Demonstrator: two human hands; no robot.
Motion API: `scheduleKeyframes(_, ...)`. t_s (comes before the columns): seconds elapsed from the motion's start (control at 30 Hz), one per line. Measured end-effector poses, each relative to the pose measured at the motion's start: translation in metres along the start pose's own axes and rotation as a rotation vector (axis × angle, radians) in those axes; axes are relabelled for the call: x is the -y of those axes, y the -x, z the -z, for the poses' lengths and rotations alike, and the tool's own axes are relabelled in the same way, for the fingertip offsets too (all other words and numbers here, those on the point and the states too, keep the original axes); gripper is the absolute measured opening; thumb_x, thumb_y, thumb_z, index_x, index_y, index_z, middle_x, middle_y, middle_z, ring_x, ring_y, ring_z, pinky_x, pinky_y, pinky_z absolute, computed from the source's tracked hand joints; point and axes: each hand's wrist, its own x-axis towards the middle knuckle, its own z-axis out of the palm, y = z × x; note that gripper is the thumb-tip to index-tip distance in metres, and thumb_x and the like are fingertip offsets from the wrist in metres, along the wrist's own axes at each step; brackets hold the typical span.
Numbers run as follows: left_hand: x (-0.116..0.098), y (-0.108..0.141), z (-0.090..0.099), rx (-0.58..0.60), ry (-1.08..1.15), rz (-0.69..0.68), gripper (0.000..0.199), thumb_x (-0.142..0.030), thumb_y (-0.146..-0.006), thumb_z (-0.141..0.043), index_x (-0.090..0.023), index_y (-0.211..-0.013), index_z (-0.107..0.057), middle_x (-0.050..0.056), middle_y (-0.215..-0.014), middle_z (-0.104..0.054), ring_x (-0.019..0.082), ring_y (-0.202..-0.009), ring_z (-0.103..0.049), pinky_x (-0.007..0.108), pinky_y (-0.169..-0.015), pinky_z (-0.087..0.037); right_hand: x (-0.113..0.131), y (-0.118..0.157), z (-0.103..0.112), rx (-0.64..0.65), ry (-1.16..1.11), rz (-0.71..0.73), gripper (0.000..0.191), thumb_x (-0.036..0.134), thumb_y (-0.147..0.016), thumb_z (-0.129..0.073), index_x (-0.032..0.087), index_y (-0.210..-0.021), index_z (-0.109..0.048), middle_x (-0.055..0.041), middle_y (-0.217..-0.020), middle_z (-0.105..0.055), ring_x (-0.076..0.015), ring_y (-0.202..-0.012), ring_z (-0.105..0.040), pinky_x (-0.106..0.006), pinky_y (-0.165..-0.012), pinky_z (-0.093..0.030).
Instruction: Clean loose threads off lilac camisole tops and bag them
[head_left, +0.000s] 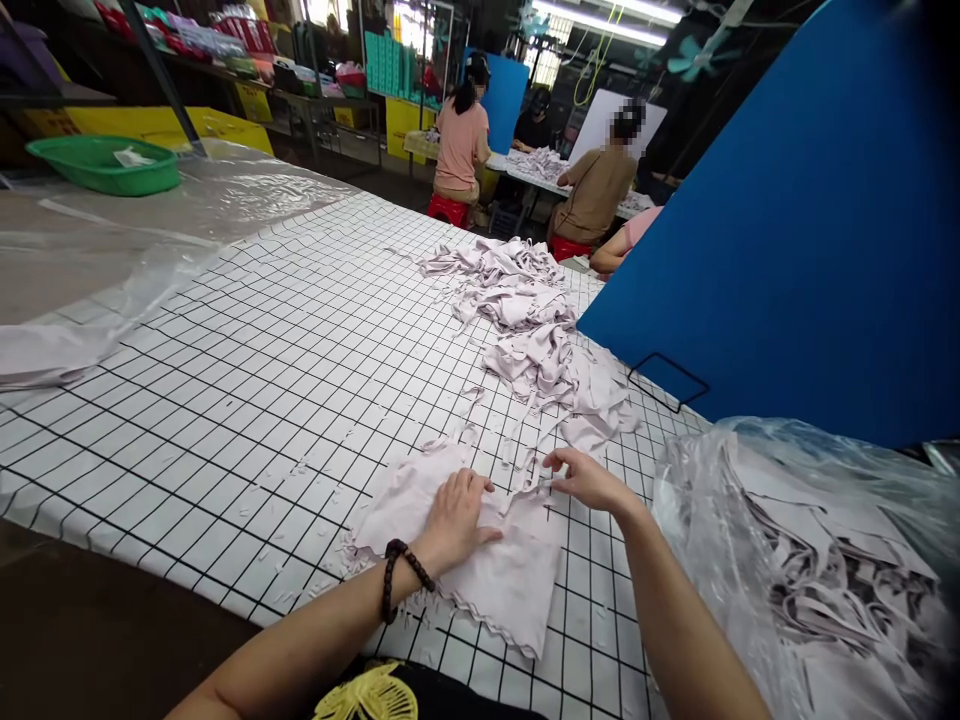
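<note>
A pale pink garment (pixel 510 590) with thin straps and a wavy hem lies on the white, black-checked table cover (pixel 247 420). My left hand (pixel 459 515) rests palm down on it, fingers stretched out, a dark bead bracelet at the wrist. At the garment's upper right edge, my right hand (pixel 589 480) has its fingers curled, thumb and forefinger on a raised bit of the edge near the straps. Just beyond my hands, a heap of similar garments (pixel 555 365) runs toward the far end of the table.
A clear plastic bag (pixel 697 510) of pale garments stands at right. Behind it rises a blue panel (pixel 787 250), a black wire frame (pixel 667 382) at its foot. A green basin (pixel 105 165) sits at far left. Small scraps dot the cover. Several people work beyond.
</note>
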Motion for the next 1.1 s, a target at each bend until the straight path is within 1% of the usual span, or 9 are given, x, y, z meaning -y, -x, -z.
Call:
scheduleKeyframes(0.07, -0.001, 0.005, 0.008, -0.005, 0.114, -0.042, 0.045, -0.035, -0.070, -0.073, -0.020, -0.106, -0.052, 0.006, -0.107, -0.048, 0.022, -0.099, -0.046, 0.036, -0.085, -0.041, -0.002, -0.004, 0.004, -0.086, -0.003, -0.028, 0.030, 0.019, -0.067, -0.061, 0.019, -0.097, -0.062, -0.0057, -0.100, -0.058, -0.0147, -0.070, -0.054, -0.029, -0.067, -0.043)
scheduleKeyframes(0.17, 0.001, 0.010, 0.024, 0.054, 0.353, -0.060, 0.031, -0.038, -0.079, -0.062, -0.021, -0.103, -0.054, 0.005, -0.106, -0.051, 0.019, -0.097, -0.050, 0.034, -0.085, -0.044, 0.028, -0.020, -0.002, -0.154, -0.132, 0.038, 0.024, 0.028, -0.075, -0.057, 0.020, -0.097, -0.063, -0.0050, -0.100, -0.061, -0.0151, -0.071, -0.056, -0.029, -0.067, -0.044)
scheduleKeyframes(0.3, 0.017, 0.006, 0.032, 0.160, 0.724, 0.143, 0.035, -0.042, -0.082, -0.057, -0.017, -0.107, -0.054, 0.008, -0.103, -0.058, 0.017, -0.089, -0.057, 0.033, -0.081, -0.048, 0.087, -0.076, -0.024, -0.262, -0.213, -0.041, 0.021, 0.037, -0.077, -0.056, 0.018, -0.083, -0.063, -0.0035, -0.083, -0.065, -0.0167, -0.074, -0.058, -0.028, -0.069, -0.044)
scheduleKeyframes(0.37, 0.027, 0.002, 0.031, 0.188, 0.923, 0.241, 0.039, -0.041, -0.082, -0.059, -0.014, -0.109, -0.053, 0.011, -0.104, -0.059, 0.018, -0.092, -0.059, 0.035, -0.083, -0.048, 0.106, -0.111, -0.033, -0.355, -0.207, -0.113, 0.025, 0.036, -0.076, -0.057, 0.016, -0.091, -0.061, -0.0070, -0.089, -0.064, -0.0206, -0.085, -0.058, -0.030, -0.074, -0.043)
scheduleKeyframes(0.5, 0.040, -0.003, 0.026, 0.213, 1.162, 0.328, 0.044, -0.040, -0.080, -0.062, -0.011, -0.111, -0.050, 0.013, -0.104, -0.059, 0.019, -0.091, -0.063, 0.038, -0.086, -0.048, 0.120, -0.164, -0.042, -0.448, -0.248, -0.132, 0.022, 0.019, -0.071, -0.060, 0.016, -0.092, -0.059, -0.0126, -0.109, -0.058, -0.0253, -0.106, -0.051, -0.032, -0.083, -0.040)
scheduleKeyframes(0.6, 0.044, -0.004, 0.022, 0.211, 1.216, 0.322, 0.044, -0.040, -0.078, -0.064, -0.011, -0.108, -0.050, 0.012, -0.101, -0.059, 0.019, -0.089, -0.064, 0.038, -0.086, -0.049, 0.119, -0.185, -0.039, -0.434, -0.336, -0.099, 0.008, 0.015, -0.068, -0.060, 0.017, -0.075, -0.058, -0.0106, -0.102, -0.059, -0.0231, -0.101, -0.053, -0.029, -0.078, -0.041)
scheduleKeyframes(0.83, 0.056, -0.004, 0.005, 0.175, 1.141, 0.275, 0.040, -0.040, -0.079, -0.063, -0.013, -0.107, -0.052, 0.008, -0.096, -0.059, 0.018, -0.088, -0.062, 0.037, -0.085, -0.049, 0.104, -0.189, 0.000, -0.284, -0.719, 0.003, 0.021, 0.036, -0.075, -0.054, 0.019, -0.086, -0.052, -0.0085, -0.092, -0.062, -0.0114, -0.058, -0.049, -0.021, -0.043, -0.032)
scheduleKeyframes(0.97, 0.052, -0.004, 0.011, 0.194, 1.188, 0.306, 0.045, -0.039, -0.078, -0.064, -0.014, -0.112, -0.048, 0.007, -0.095, -0.058, 0.017, -0.089, -0.063, 0.037, -0.086, -0.049, 0.098, -0.169, 0.021, -0.199, -0.865, 0.108, 0.016, 0.034, -0.072, -0.051, 0.021, -0.081, -0.050, -0.0049, -0.085, -0.060, -0.0096, -0.050, -0.043, -0.021, -0.039, -0.028)
scheduleKeyframes(1.1, 0.044, -0.005, 0.026, 0.219, 1.240, 0.386, 0.061, -0.037, -0.078, -0.066, -0.017, -0.128, -0.036, 0.008, -0.098, -0.059, 0.019, -0.092, -0.063, 0.037, -0.086, -0.049, 0.096, -0.150, 0.038, -0.108, -0.899, 0.195, 0.007, 0.024, -0.064, -0.047, 0.020, -0.059, -0.044, -0.0030, -0.066, -0.054, -0.0114, -0.048, -0.046, -0.025, -0.044, -0.038)
